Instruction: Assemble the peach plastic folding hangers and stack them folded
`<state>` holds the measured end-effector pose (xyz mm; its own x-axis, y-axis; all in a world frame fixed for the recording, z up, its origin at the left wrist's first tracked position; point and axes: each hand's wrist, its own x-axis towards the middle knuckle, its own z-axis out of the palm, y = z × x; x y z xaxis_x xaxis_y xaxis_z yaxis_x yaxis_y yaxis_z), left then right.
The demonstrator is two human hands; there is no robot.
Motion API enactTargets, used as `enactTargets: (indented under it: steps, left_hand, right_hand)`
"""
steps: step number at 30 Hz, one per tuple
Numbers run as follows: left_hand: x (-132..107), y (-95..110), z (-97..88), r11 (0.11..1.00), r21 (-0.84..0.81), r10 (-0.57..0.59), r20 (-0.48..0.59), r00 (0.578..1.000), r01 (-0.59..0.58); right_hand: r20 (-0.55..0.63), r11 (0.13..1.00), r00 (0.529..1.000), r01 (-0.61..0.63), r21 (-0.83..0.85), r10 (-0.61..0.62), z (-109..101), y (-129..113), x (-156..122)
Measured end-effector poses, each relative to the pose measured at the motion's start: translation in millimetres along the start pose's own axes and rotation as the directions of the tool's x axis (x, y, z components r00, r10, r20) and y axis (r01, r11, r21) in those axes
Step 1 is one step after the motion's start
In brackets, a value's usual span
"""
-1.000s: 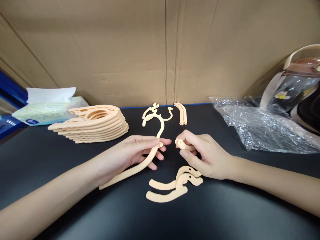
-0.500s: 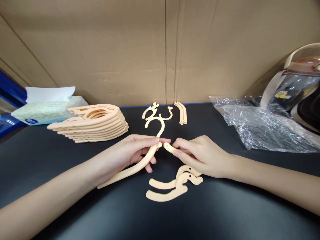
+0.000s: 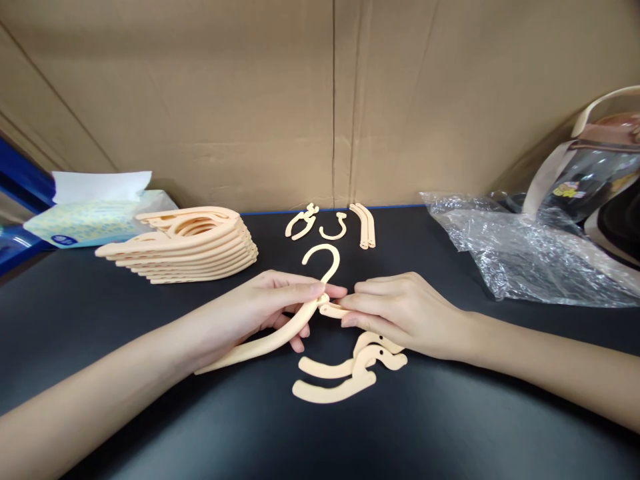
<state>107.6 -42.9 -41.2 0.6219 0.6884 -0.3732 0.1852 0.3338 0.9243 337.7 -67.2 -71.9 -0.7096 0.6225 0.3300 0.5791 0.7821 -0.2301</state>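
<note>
My left hand (image 3: 260,310) pinches a peach plastic hanger arm with a hook (image 3: 270,337); the hook curls up at the top and the arm trails down to the left over the black table (image 3: 150,413). My right hand (image 3: 400,313) grips a second peach hanger arm (image 3: 334,310), its end pressed against the joint held by my left fingers. Just below my right hand lie two loose hanger arms (image 3: 345,377), one on top of the other.
A stack of folded peach hangers (image 3: 190,247) sits at the back left, beside a tissue box (image 3: 85,217). Small peach hooks and arms (image 3: 335,225) lie by the cardboard wall (image 3: 330,100). Crumpled clear plastic (image 3: 520,247) and a bag (image 3: 595,167) fill the right.
My right hand has moved left, bringing its arm piece from a gap away into contact with the joint of the piece in my left hand. The hook now stands clear of the small parts.
</note>
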Motion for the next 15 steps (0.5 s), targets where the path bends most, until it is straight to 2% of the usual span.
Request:
enactTargets:
  steps: [6,10,15]
  left_hand:
    - [-0.7,0.2,-0.8,0.999,0.037,0.016,0.02,1.0,-0.017]
    - [0.4,-1.0,-2.1,0.998,0.056,0.014,0.032,0.999,-0.015]
    - [0.4,-1.9,0.0,0.999,0.046,0.014,-0.018,1.0,-0.013]
  right_hand:
    - [-0.07,1.0,0.997,-0.02,-0.017,0.019,1.2,-2.1,0.4]
    - [-0.074,0.999,0.996,-0.045,-0.03,0.042,2.0,-2.8,0.8]
    - [-0.068,0.998,0.997,-0.038,-0.042,0.035,2.2,-2.4,0.3]
